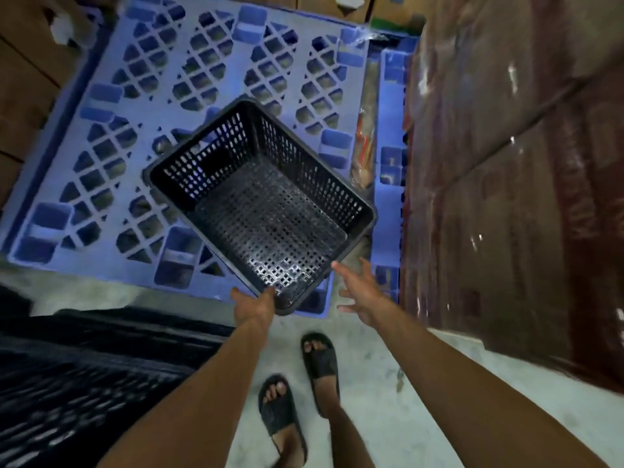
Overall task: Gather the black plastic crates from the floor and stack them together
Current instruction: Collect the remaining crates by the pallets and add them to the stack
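An empty black plastic crate (266, 211) with perforated walls and floor hangs tilted over the blue pallet (111, 153). My left hand (253, 307) grips the crate's near corner rim. My right hand (361, 293) is just to the right of that rim, fingers spread, holding nothing. More black crates (84, 376) show blurred at the lower left, close to my left arm.
The blue lattice pallet lies on the pale concrete floor (388, 383). Shrink-wrapped brown cartons (506, 163) rise on the right. Cardboard boxes (23, 79) stand at the left. My feet in black sandals (319, 363) are on the floor below the crate.
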The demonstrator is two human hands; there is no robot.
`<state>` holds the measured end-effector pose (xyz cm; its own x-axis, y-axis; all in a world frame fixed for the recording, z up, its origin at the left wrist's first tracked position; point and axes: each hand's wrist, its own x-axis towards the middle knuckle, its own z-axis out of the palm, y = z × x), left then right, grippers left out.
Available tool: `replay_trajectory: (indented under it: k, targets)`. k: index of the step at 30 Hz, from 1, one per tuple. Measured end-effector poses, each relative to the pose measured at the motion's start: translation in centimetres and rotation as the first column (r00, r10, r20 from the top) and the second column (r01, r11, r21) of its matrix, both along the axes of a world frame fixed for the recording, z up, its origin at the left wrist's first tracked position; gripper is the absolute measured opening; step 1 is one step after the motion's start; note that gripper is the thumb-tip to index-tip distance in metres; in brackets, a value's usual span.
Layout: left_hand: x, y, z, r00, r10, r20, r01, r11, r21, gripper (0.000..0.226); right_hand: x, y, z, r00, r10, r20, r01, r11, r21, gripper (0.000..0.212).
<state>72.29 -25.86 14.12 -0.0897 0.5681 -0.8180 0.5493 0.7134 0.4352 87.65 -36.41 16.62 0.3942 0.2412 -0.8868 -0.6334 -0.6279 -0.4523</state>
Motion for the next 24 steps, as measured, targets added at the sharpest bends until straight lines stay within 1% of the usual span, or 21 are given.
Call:
replay_trajectory:
  k: [3,5,6,7,8,9,10,11,12,13,15,18,19,22,24]
  targets:
    - [0.5,2.2,-5.6,0.998,0.067,-0.014,-0.066,0.997,0.048,0.097,1.0,1.2,-5.5,0.998,-0.027,-0.054,0.027,1.000,-0.011,0.101]
    - [0.8,3.8,-8.3,0.992,0.125,0.035,-0.128,0.988,0.088,0.101,1.4,1.5,-8.4,0.994,-0.092,-0.062,0.091,0.996,-0.017,0.105]
    - [0.9,4.5,-9.5,0.986,0.158,0.049,-0.162,0.983,0.091,0.097,1.5,1.8,-9.7,0.989,-0.120,-0.081,0.119,0.993,-0.020,0.106]
    - [0.9,4.9,-10.6,0.983,0.179,0.042,-0.183,0.979,0.094,0.087,1.5,2.0,-10.9,0.986,-0.123,-0.113,0.121,0.992,-0.031,0.103]
    - [0.9,5.2,-11.3,0.983,0.183,0.022,-0.184,0.977,0.110,0.072,1.5,2.3,-11.7,0.983,-0.113,-0.143,0.111,0.994,-0.026,0.095]
    - [0.6,5.3,-11.8,0.984,0.179,0.013,-0.180,0.976,0.123,0.058,1.6,2.7,-12.3,0.981,-0.104,-0.163,0.105,0.994,0.000,0.081]
    - [0.4,5.2,-11.9,0.983,0.181,0.011,-0.181,0.977,0.116,0.049,1.6,3.0,-12.6,0.980,-0.111,-0.163,0.118,0.992,0.034,0.066]
    - [0.3,5.2,-11.8,0.982,0.186,0.018,-0.186,0.977,0.101,0.044,1.8,3.6,-12.8,0.975,-0.148,-0.164,0.160,0.985,0.067,0.053]
    - [0.3,5.3,-11.5,0.982,0.187,0.022,-0.188,0.979,0.073,0.042,2.0,4.1,-12.5,0.963,-0.204,-0.177,0.221,0.972,0.082,0.045]
    - [0.4,5.6,-11.0,0.981,0.194,0.020,-0.194,0.980,0.043,0.043,2.2,4.6,-12.0,0.942,-0.272,-0.197,0.295,0.951,0.093,0.044]
    - [1.0,6.2,-9.4,0.983,0.183,-0.004,-0.183,0.982,-0.033,0.046,2.9,5.2,-10.3,0.925,-0.340,-0.170,0.361,0.926,0.109,0.039]
    - [2.3,7.2,-5.9,0.986,0.164,0.023,-0.162,0.984,-0.071,0.049,4.2,5.6,-6.1,0.938,-0.337,-0.079,0.343,0.936,0.078,0.026]
    - [2.7,7.4,-4.0,0.982,0.182,0.045,-0.179,0.981,-0.077,0.045,4.7,5.7,-3.9,0.946,-0.317,-0.065,0.321,0.945,0.057,0.024]
    - [3.3,7.3,2.3,0.975,0.192,0.114,-0.183,0.980,-0.078,0.024,5.4,5.8,2.5,0.951,-0.305,-0.042,0.306,0.951,0.036,0.022]
    - [3.3,7.3,7.2,0.975,0.162,0.155,-0.158,0.987,-0.036,0.026,5.3,5.6,7.4,0.952,-0.305,-0.025,0.306,0.951,0.043,0.020]
